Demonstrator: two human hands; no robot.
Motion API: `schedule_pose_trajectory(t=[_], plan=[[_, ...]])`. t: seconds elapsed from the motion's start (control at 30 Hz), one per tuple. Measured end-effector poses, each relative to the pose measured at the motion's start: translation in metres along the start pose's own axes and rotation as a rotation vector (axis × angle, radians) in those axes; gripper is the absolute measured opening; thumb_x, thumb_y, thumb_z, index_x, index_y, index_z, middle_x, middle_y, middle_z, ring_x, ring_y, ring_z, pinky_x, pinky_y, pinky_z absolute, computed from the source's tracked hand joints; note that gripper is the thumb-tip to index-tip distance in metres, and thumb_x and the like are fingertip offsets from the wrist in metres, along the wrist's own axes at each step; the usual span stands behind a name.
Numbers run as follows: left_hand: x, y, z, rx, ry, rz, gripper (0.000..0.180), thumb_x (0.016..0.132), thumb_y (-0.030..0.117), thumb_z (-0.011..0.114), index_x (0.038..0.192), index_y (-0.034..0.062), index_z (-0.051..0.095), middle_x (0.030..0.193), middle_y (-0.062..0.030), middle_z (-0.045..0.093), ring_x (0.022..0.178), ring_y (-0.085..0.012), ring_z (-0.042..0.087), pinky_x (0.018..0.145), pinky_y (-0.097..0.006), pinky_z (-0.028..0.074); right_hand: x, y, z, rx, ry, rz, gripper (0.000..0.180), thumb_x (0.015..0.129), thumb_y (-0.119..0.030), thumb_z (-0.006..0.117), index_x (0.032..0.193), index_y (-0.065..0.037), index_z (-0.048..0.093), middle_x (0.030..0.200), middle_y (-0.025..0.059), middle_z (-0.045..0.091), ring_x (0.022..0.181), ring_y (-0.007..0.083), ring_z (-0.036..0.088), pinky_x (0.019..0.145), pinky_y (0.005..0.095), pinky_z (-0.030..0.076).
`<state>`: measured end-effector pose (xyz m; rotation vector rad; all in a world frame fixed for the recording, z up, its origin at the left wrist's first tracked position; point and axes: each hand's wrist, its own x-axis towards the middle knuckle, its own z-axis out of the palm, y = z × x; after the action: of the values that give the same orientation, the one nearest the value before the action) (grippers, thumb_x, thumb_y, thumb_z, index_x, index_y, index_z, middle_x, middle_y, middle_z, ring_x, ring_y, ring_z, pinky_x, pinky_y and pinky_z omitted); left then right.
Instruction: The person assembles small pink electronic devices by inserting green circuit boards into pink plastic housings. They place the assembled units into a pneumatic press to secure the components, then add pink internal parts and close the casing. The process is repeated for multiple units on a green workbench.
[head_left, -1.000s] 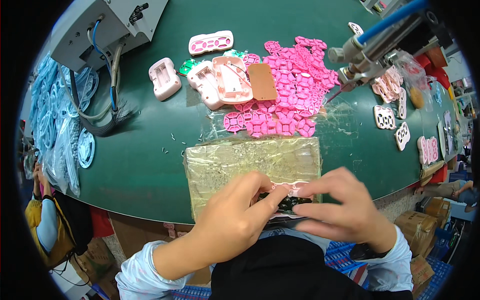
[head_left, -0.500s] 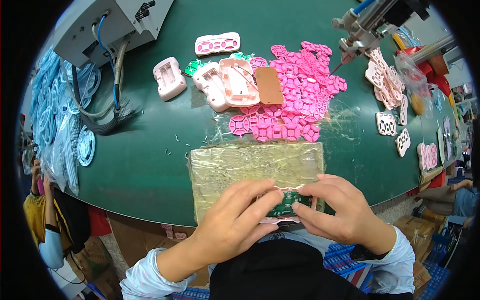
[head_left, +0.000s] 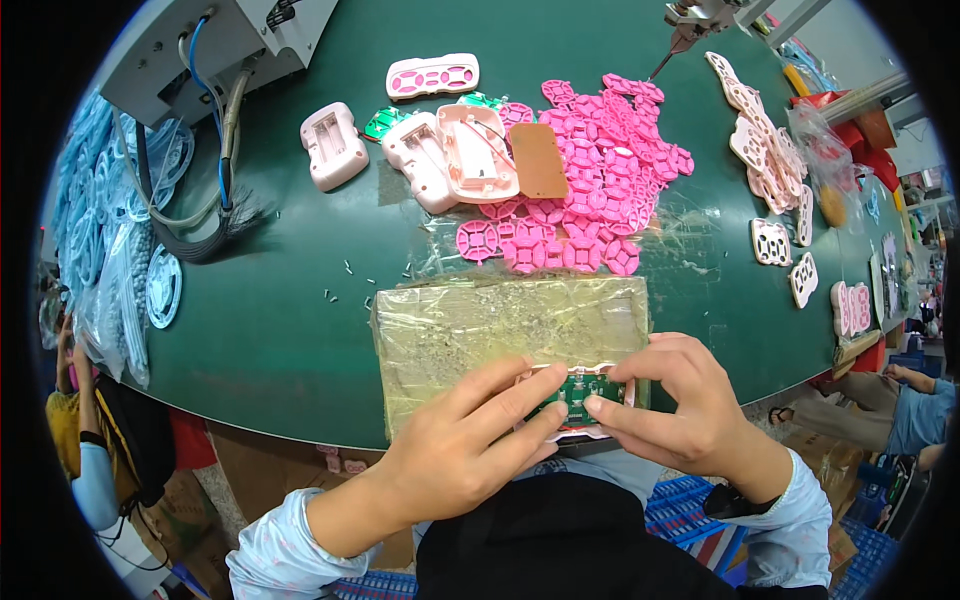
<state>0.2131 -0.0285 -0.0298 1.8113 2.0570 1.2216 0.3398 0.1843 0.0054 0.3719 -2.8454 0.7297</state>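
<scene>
Near the front edge of a tape-wrapped block (head_left: 500,310), a green circuit board (head_left: 577,398) sits in a pale pink plastic controller shell (head_left: 628,393). My left hand (head_left: 470,425) grips the shell's left side, its fingers lying over the board's left part. From the right, my right hand (head_left: 690,405) holds the other end, with thumb on the board and index finger at the far edge. The fingers cover much of the shell. Beyond the block lies a heap of bright pink button pads (head_left: 610,170), beside pale pink controller housings (head_left: 478,150) and a brown board (head_left: 538,162).
Blue plastic rings (head_left: 165,285) and bags lie at the left, near a grey machine (head_left: 220,70) with cables. A screwdriver head (head_left: 690,30) hangs at the upper right. Pale pink face plates (head_left: 765,150) lie on the right. Small screws (head_left: 335,297) are scattered left of the block.
My fingers have shifted slightly on the board and shell, with the left fingertips spread a little differently. The view has moved slightly, and the screwdriver head appears higher.
</scene>
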Motion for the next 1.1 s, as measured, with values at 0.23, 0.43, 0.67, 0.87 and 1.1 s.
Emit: schedule_pose_trajectory(t=[0.23, 0.43, 0.67, 0.87, 1.1], plan=[[-0.008, 0.015, 0.01, 0.219, 0.127, -0.074, 0.042, 0.065, 0.016, 0.083, 0.104, 0.0096, 0.069, 0.125, -0.0188, 0.055, 0.107, -0.0343, 0.056, 0.086, -0.042, 0.049, -0.001, -0.001, 0.002, -0.061, 0.015, -0.026, 0.032, 0.067, -0.011, 0.074, 0.099, -0.011, 0.07, 0.103, 0.0086, 0.059, 0.092, 0.0278, 0.056, 0.079, 0.0408, 0.049], [-0.018, 0.01, 0.015, 0.189, 0.161, -0.049, 0.042, 0.066, 0.018, 0.084, 0.105, 0.0149, 0.07, 0.128, -0.021, 0.052, 0.104, -0.0323, 0.056, 0.087, -0.041, 0.048, 0.004, -0.006, -0.002, -0.072, -0.022, -0.027, 0.031, 0.067, -0.01, 0.073, 0.098, -0.01, 0.07, 0.104, 0.0094, 0.059, 0.092, 0.0276, 0.057, 0.081, 0.0433, 0.049], [-0.006, 0.019, 0.009, 0.374, 0.077, 0.093, 0.026, 0.074, 0.017, 0.075, 0.099, 0.0093, 0.071, 0.117, -0.0117, 0.063, 0.104, -0.0254, 0.058, 0.091, -0.038, 0.046, 0.002, -0.008, -0.004, -0.073, -0.03, -0.005, 0.028, 0.068, -0.011, 0.073, 0.096, -0.011, 0.07, 0.105, 0.0086, 0.059, 0.09, 0.0275, 0.058, 0.08, 0.0449, 0.049], [-0.005, 0.02, 0.009, 0.342, 0.035, 0.025, 0.027, 0.074, 0.012, 0.068, 0.1, 0.007, 0.071, 0.108, -0.0083, 0.065, 0.1, -0.0236, 0.061, 0.087, -0.038, 0.052, 0.029, -0.005, -0.066, -0.083, 0.206, 0.113, 0.027, 0.072, -0.012, 0.072, 0.098, -0.008, 0.067, 0.098, 0.0091, 0.061, 0.085, 0.0242, 0.059, 0.075, 0.0395, 0.049], [0.001, 0.023, 0.015, 0.455, 0.061, 0.012, 0.037, 0.071, 0.012, 0.066, 0.108, 0.0123, 0.071, 0.11, -0.0077, 0.061, 0.101, -0.0246, 0.056, 0.085, -0.04, 0.052, 0.097, 0.054, -0.148, 0.038, 0.283, 0.218, 0.038, 0.083, -0.014, 0.063, 0.118, -0.008, 0.051, 0.084, 0.005, 0.054, 0.072, 0.0184, 0.055, 0.067, 0.0345, 0.048]])
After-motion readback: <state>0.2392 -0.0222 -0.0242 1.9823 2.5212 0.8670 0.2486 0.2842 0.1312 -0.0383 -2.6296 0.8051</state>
